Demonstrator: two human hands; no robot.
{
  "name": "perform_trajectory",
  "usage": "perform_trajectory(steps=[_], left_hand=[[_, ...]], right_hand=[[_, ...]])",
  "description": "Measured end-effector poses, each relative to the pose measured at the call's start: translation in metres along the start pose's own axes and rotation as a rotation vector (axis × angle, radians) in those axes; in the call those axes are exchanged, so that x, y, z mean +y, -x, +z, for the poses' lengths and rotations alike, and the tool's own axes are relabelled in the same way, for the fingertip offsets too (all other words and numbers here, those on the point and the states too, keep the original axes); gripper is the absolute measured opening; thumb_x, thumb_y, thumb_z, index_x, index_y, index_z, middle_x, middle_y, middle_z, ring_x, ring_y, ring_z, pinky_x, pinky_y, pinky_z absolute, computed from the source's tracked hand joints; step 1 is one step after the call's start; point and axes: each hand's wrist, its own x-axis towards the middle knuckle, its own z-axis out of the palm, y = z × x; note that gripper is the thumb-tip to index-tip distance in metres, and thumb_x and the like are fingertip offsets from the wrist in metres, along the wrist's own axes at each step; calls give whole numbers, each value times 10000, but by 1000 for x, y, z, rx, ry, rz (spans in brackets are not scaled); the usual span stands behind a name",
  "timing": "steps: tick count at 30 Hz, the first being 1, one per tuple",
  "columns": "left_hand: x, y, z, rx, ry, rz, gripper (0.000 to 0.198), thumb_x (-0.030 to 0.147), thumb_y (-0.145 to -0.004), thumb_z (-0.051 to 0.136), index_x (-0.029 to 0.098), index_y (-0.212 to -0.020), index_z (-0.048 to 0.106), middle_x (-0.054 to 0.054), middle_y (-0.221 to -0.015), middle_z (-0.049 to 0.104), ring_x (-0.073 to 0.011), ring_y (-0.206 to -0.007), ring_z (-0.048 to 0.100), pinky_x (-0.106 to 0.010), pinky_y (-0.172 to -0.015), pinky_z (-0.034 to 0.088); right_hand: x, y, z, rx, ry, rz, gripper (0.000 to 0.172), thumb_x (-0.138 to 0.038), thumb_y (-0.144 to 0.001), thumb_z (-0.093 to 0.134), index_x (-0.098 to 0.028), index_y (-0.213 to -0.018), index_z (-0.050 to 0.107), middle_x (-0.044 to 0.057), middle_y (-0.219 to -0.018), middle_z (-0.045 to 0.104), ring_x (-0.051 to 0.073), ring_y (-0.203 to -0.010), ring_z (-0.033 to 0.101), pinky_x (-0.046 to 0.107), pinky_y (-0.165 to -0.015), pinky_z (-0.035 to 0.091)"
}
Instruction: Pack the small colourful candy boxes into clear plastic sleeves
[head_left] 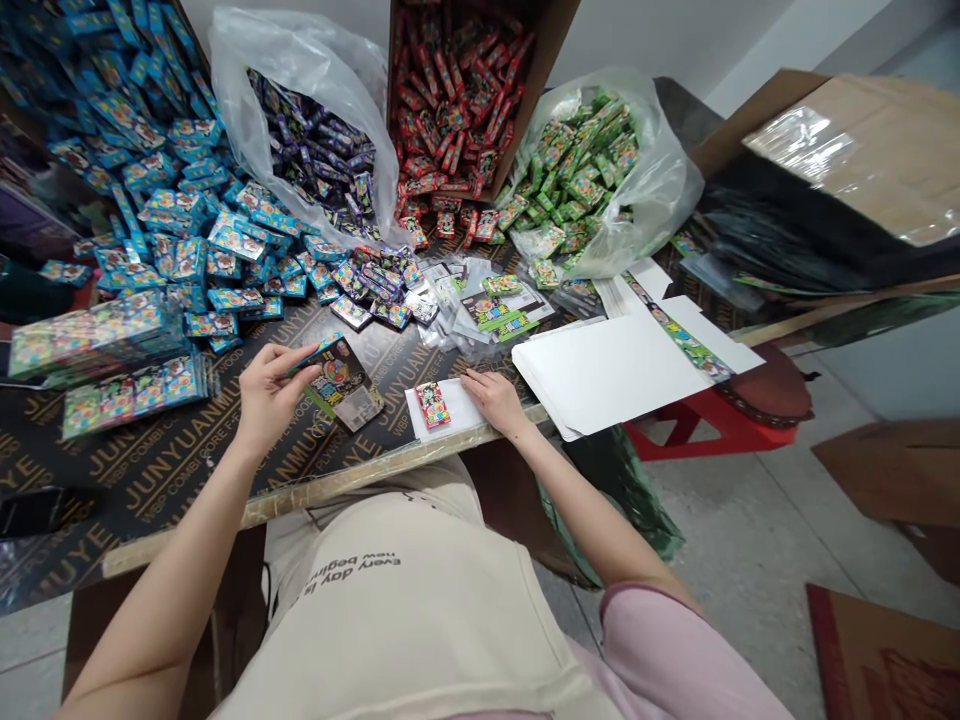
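My left hand (268, 390) pinches a small blue packet (315, 355) by its edge, just above a dark printed pack (346, 388) lying on the table. My right hand (493, 398) rests flat on the table edge, its fingertips touching a small white card (457, 410). A red packet (432, 404) lies on that card, just left of my right fingers.
Heaps of small packets fill the back: blue (172, 210) at left, purple in a plastic bag (315, 140), red in a cardboard box (450, 100), green in a bag (585, 170). Stacked packs (97, 350) lie at left, white sheets (615, 370) at right. A red stool (720, 420) stands beyond the table.
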Motion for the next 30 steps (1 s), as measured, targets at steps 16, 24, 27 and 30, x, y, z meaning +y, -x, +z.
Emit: perform_trajectory(steps=[16, 24, 27, 30], left_hand=[[-11, 7, 13, -170, 91, -52, 260, 368, -775, 666, 221, -966, 764, -21, -756, 602, -144, -695, 551, -259, -606, 417], [-12, 9, 16, -139, 98, -43, 248, 372, -780, 667, 223, -954, 763, -17, -764, 597, -136, -685, 543, -247, -575, 405], [-13, 10, 16, -145, 100, -34, 252, 367, -790, 663, 221, -972, 759, -19, -776, 597, -139, -707, 549, -250, -590, 409], [-14, 11, 15, -150, 94, -30, 258, 368, -798, 660, 225, -990, 755, -19, -782, 593, -141, -720, 553, -254, -600, 411]], right_hand=[[4, -17, -1, 58, -294, 206, 69, -168, -832, 576, -201, -816, 635, 67, -877, 593, 230, -908, 536, 362, -846, 433], [6, -27, -5, 15, -324, 206, 63, -134, -770, 609, -191, -752, 590, 39, -791, 594, 199, -819, 544, 310, -763, 426], [7, -29, -4, -6, -343, 189, 88, -105, -765, 590, -185, -798, 609, 17, -738, 624, 171, -724, 565, 278, -698, 432], [10, -30, -3, -21, -343, 169, 110, -97, -774, 577, -173, -820, 642, 28, -757, 667, 160, -696, 593, 268, -680, 444]])
